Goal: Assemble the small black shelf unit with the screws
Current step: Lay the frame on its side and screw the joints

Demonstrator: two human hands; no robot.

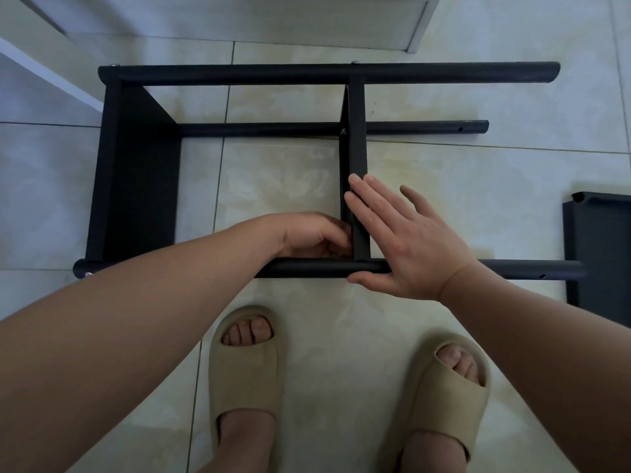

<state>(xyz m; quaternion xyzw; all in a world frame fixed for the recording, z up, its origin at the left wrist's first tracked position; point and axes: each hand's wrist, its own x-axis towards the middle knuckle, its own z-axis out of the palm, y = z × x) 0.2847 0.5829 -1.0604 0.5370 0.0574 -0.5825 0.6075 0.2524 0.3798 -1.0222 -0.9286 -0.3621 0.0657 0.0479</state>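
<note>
left hand: fingers curled at panel/tube joint, contents hidden, can't tell | right hand: fingers straight, flat on middle panel, thumb under front tube | shelf unit on floor

The black shelf frame of round poles and flat boards lies on its side on the pale tiled floor. Its upright black middle board stands right of centre. The left hand sits just left of that board and the right hand lies on it. A loose black flat board lies apart, far right.
</note>
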